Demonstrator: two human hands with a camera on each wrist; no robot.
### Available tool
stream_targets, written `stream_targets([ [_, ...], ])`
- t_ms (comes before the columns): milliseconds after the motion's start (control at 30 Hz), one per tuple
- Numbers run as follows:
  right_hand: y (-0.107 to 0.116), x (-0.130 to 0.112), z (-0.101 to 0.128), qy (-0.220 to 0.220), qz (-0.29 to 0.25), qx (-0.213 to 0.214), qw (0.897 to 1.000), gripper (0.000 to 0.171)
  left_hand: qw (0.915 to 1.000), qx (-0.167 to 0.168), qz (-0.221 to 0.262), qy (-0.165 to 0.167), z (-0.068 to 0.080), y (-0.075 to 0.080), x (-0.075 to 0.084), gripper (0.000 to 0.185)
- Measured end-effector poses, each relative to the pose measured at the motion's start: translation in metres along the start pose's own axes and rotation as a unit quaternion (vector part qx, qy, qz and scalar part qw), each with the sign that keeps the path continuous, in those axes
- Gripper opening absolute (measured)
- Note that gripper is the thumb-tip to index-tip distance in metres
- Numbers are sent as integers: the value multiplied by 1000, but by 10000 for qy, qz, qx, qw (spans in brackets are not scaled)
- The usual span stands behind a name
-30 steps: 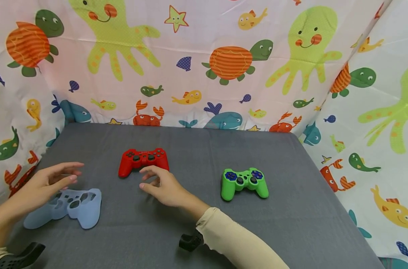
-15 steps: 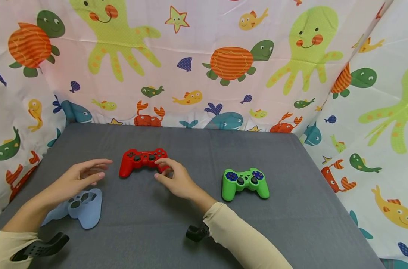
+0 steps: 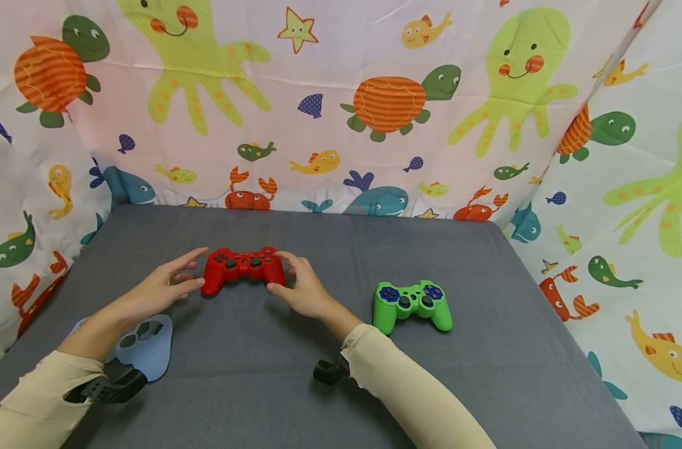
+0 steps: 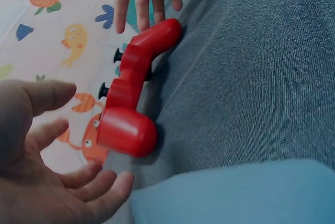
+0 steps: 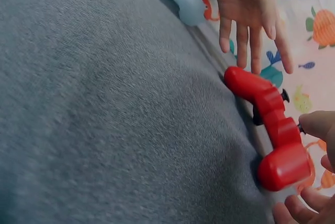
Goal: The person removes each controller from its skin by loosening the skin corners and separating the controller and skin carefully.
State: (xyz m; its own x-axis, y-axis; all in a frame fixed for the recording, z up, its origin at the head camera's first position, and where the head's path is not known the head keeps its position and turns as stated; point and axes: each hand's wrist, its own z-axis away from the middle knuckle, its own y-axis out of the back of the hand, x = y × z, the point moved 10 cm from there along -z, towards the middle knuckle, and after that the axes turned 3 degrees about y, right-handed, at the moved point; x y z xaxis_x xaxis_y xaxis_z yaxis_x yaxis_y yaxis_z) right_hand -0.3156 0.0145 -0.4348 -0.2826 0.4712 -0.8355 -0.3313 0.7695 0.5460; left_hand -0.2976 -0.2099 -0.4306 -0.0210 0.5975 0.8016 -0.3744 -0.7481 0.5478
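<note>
Game controller (image 3: 242,267): on the table (image 3: 487,349), between left hand (image 3: 163,288) and right hand (image 3: 301,290). Second controller (image 3: 412,304): right of the right hand, apart from it. Silicone controller cover (image 3: 144,340): under the left forearm, nearer the person than the left hand.

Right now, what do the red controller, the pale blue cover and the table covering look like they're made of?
Red controller: probably hard plastic, smooth and glossy, with highlights on its rounded grip.
Pale blue cover: likely soft silicone, matte and thin, with cutout holes.
Table covering: grey woven fabric, its fine texture visible in the wrist views.
</note>
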Motion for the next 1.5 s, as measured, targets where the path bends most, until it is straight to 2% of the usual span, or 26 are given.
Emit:
stream_targets([
  [200, -5, 2, -7, -96, -38, -241, 9997, 74, 9991, -1, 215, 354, -13, -3, -5, 76],
  [400, -16, 2, -14, -221, -56, -467, 9986, 76, 9981, -49, 398, 477, -13, -5, -13, 78],
  [733, -18, 7, -20, -289, -8, -386, 9988, 66, 9989, -25, 320, 346, -15, -9, -20, 76],
  [900, -18, 10, -21, -287, 24, -311, 9991, 62, 9996, 204, 97, 192, -18, -9, -20, 72],
  [1100, -19, 13, -20, -199, -220, -242, 9993, 62, 9981, 550, -272, -52, -17, -8, -12, 69],
  [1333, -11, 11, -18, 57, -408, -160, 9990, 61, 9979, 591, -69, -255, -20, -7, -6, 69],
  [1500, -5, 9, -16, 142, -499, -131, 9986, 61, 9980, 574, 47, -277, -20, -4, 1, 69],
])
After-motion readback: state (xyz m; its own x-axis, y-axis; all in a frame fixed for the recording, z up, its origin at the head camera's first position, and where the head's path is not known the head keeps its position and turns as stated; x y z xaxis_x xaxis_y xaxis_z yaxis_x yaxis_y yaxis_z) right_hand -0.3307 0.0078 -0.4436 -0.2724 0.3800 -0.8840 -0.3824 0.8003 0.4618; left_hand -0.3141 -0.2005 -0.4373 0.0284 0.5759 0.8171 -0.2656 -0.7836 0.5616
